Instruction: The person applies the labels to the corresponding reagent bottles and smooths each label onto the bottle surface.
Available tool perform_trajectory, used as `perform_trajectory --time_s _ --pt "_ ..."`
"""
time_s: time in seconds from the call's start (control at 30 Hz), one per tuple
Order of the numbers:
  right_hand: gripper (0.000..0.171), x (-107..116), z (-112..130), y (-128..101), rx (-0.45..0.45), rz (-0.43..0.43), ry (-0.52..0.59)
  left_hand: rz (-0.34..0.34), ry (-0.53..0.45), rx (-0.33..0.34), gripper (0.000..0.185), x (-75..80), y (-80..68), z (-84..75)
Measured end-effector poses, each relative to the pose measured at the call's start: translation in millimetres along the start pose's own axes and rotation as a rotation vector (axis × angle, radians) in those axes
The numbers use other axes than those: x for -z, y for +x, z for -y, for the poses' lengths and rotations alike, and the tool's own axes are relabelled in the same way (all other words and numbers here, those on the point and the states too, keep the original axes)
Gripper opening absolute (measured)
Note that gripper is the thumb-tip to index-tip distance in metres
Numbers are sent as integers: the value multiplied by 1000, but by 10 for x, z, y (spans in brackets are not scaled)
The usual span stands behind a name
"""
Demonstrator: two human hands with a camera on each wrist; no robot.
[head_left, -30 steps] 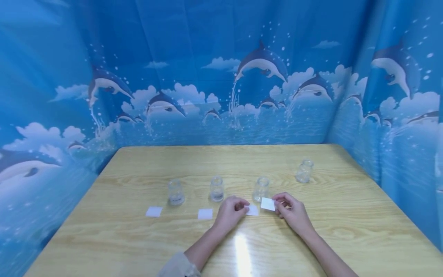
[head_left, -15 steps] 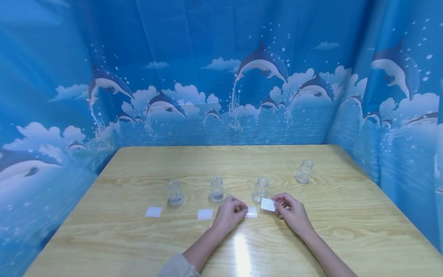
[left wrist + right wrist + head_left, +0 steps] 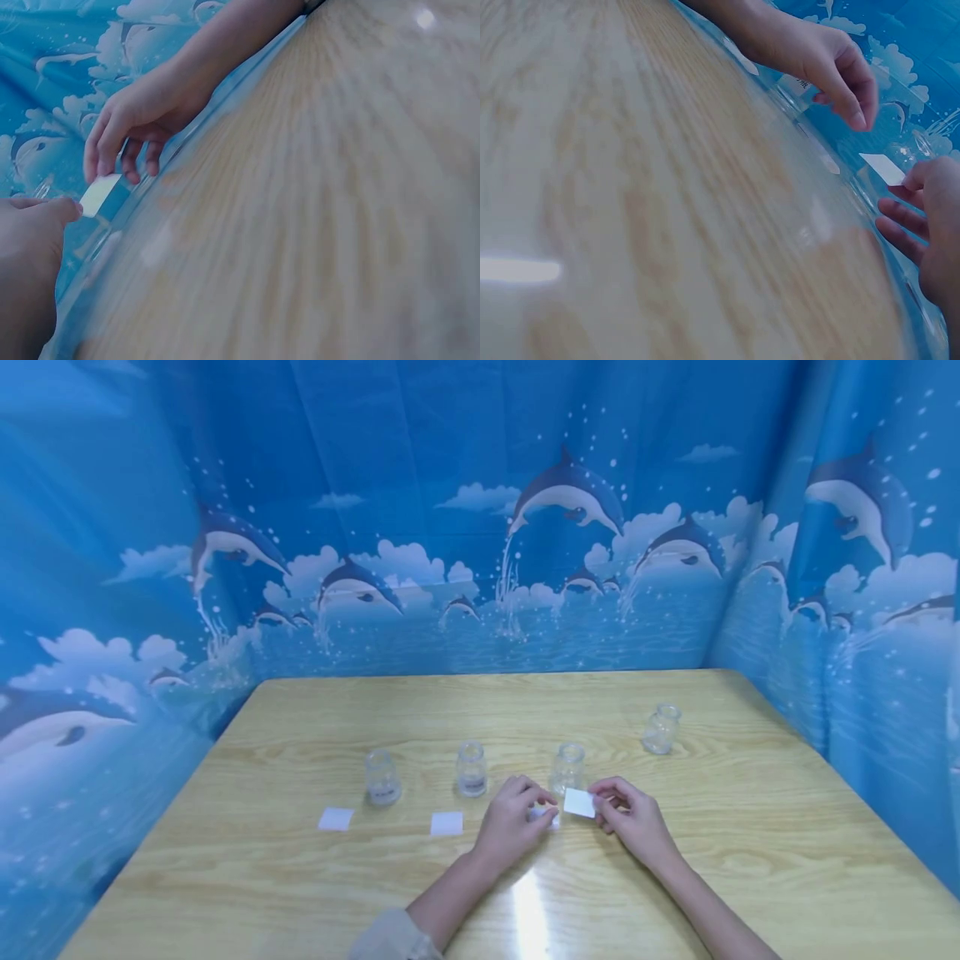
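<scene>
A wooden table (image 3: 300, 877) fills the near space. On it four small glass jars (image 3: 471, 769) stand, three in a row and one far right. The right hand (image 3: 633, 822) pinches a white label (image 3: 580, 802) just off the table, near the third jar. The left hand (image 3: 513, 827), fingers curled, reaches toward it, covering another white slip (image 3: 552, 817); whether it grasps that I cannot tell.

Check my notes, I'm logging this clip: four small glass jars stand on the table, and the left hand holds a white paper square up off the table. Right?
Wrong hand. The head view shows the right hand pinching the raised white square; the left hand rests at another square on the table. Four jars is correct.
</scene>
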State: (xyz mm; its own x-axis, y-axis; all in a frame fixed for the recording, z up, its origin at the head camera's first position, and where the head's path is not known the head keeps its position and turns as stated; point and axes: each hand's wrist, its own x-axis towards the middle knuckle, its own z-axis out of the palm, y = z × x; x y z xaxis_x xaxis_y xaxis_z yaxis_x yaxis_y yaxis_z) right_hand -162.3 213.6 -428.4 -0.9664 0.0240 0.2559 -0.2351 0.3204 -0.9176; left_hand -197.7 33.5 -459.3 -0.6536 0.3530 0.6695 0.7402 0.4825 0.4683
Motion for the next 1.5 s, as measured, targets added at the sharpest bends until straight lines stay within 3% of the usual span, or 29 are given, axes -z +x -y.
perform_trajectory --time_s 0.1,0.23,0.63,1.0,1.3,1.5 --pt "13 -2 38 -3 -21 17 5 -4 48 -114 14 -74 39 -89" --pt "14 -9 50 -4 -21 41 10 8 123 -180 18 -177 77 -173" --pt "17 -9 -183 33 -7 63 33 -16 135 -120 12 -222 68 -185" --pt "19 -1 -228 38 32 48 88 -94 -110 75 8 -204 61 -197" --pt "22 14 -215 44 6 17 38 -122 -491 380 9 -197 102 -235" --pt "21 15 -230 52 -22 21 29 -127 -565 453 9 -187 116 -252"
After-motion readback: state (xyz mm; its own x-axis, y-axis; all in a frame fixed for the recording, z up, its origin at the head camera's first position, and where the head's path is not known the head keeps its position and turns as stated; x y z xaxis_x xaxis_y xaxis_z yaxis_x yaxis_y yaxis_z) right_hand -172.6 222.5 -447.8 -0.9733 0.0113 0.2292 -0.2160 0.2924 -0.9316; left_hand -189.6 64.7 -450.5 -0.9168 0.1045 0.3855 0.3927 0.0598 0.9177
